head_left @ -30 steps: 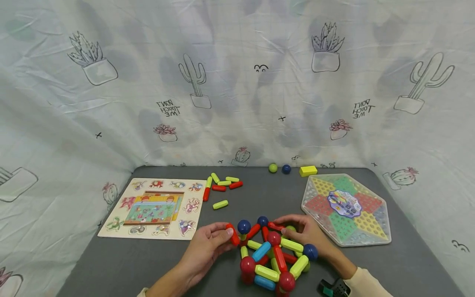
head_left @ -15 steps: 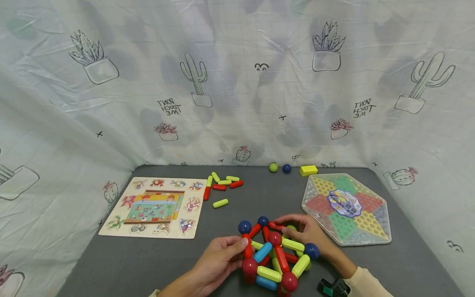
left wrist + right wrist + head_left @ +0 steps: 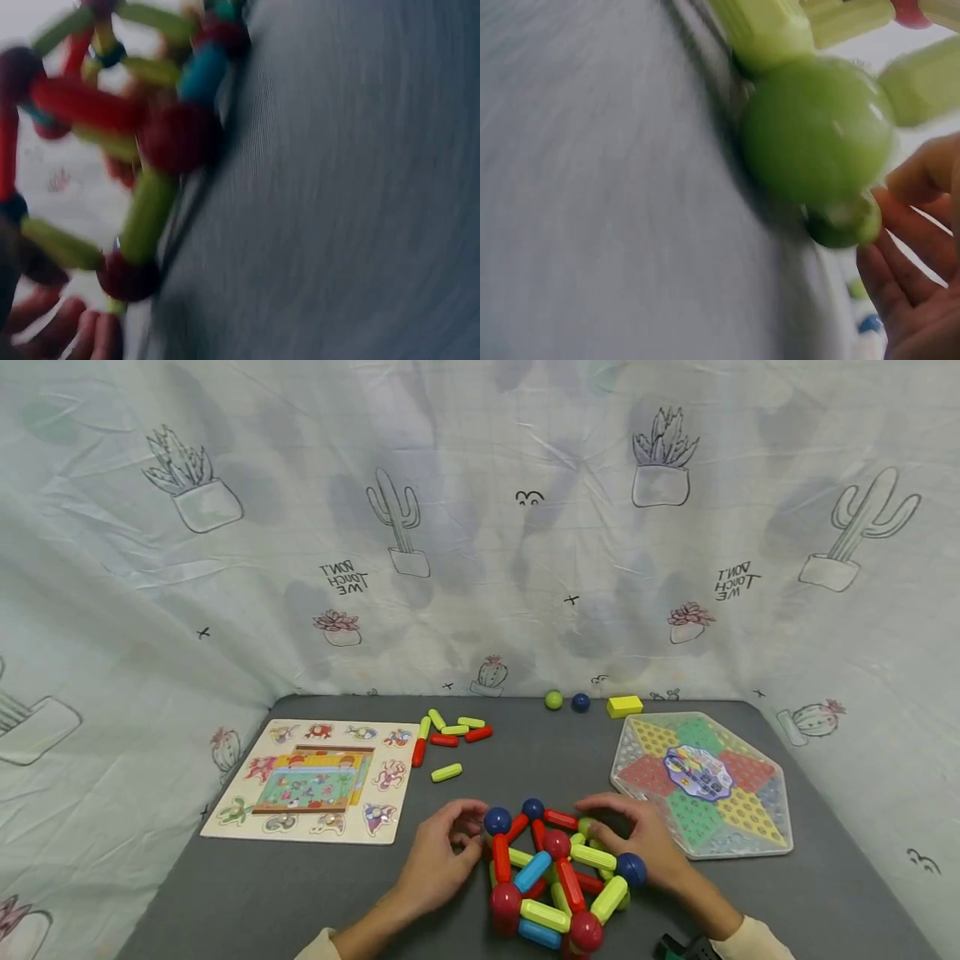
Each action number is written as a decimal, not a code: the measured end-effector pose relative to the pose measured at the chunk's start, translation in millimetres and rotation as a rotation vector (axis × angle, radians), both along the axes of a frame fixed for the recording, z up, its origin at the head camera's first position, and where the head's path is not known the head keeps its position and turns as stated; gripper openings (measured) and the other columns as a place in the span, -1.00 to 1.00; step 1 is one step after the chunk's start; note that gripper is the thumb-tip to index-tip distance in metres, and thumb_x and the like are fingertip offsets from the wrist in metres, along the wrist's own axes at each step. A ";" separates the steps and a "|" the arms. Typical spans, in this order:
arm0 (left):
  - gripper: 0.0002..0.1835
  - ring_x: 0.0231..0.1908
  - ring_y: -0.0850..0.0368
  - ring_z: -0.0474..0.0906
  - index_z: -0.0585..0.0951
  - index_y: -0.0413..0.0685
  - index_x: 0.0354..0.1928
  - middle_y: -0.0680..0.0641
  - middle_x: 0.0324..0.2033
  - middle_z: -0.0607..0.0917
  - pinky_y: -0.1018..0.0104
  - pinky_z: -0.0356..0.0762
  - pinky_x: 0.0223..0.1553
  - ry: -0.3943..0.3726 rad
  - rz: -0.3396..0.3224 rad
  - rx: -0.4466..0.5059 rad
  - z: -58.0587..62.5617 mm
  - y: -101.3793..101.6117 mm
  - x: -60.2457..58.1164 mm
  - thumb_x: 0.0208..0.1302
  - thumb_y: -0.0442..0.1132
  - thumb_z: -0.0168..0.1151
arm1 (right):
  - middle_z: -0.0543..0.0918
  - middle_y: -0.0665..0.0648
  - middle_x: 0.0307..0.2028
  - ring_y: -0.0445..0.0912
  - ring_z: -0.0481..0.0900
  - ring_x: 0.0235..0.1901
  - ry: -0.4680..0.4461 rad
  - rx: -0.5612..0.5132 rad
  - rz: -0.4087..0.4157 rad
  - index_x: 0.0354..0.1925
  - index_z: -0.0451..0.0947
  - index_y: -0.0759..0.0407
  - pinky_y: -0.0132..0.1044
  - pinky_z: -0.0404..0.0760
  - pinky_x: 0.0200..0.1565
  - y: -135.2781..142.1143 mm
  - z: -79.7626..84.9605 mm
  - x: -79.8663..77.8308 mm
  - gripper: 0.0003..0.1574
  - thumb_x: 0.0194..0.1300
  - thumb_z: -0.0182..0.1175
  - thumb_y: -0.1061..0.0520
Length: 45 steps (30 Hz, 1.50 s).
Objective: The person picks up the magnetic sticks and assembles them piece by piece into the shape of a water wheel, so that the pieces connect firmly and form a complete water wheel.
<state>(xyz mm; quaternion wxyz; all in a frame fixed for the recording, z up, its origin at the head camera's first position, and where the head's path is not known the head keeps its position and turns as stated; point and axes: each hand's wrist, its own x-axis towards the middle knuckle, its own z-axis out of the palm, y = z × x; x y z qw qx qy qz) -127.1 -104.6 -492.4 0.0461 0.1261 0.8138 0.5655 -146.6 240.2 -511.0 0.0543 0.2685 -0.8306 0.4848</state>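
A frame of magnetic sticks and balls (image 3: 544, 913) stands at the table's front middle, joined from red, yellow-green and blue sticks. A red stick (image 3: 502, 858) links a blue ball (image 3: 497, 821) with a red ball (image 3: 506, 897) on its left side. Beside that blue ball my left hand (image 3: 441, 862) has its fingers loosely bent, gripping nothing visible. On the far right side, my right hand (image 3: 643, 837) spreads thumb and fingers near a green ball (image 3: 587, 827). In the right wrist view its fingertips are close to a green ball (image 3: 844, 223); contact is unclear.
Loose yellow-green and red sticks (image 3: 444, 741) lie behind the frame. A wooden puzzle board (image 3: 213, 823) is at left, a hexagonal game board (image 3: 697, 777) at right. A green ball (image 3: 553, 700), blue ball (image 3: 581, 702) and yellow block (image 3: 624, 707) sit at the back edge.
My left hand brought the red stick onto the frame's left side, let go and moved back toward the blue ball. My right hand has shifted slightly right, off the red stick.
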 end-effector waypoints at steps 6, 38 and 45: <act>-0.72 -0.16 0.20 0.66 0.77 0.12 0.05 0.08 -0.14 0.74 0.38 0.70 -0.10 0.147 -0.281 -0.159 -9.4 -7.4 -17.6 0.36 -0.35 0.42 | 0.82 -0.02 0.07 -0.13 0.74 -0.04 0.047 0.138 0.001 0.20 0.73 0.05 -0.28 0.73 0.00 30.3 21.6 20.1 -0.28 0.15 0.30 0.55; -0.77 -0.23 0.23 0.75 0.87 0.16 -0.08 0.10 -0.17 0.77 0.31 0.79 -0.16 0.222 -0.285 0.000 -24.5 -13.1 -24.4 0.24 -0.17 0.69 | 0.75 -0.11 -0.27 -0.33 0.59 -0.25 -0.053 0.177 -0.278 -0.11 0.76 0.06 -0.32 0.64 -0.14 1.2 -0.3 -16.2 -0.85 0.37 0.51 0.18; -0.81 -0.17 0.19 0.74 0.85 0.13 -0.13 0.20 -0.17 0.77 0.30 0.75 -0.07 0.367 -0.395 -0.003 -23.7 -8.7 -20.3 0.25 -0.16 0.68 | 0.67 -0.06 -0.41 -0.31 0.53 -0.43 -0.089 0.081 -0.242 -0.18 0.72 0.15 -0.37 0.57 -0.33 -9.0 -1.3 -25.8 -0.91 0.44 0.46 0.17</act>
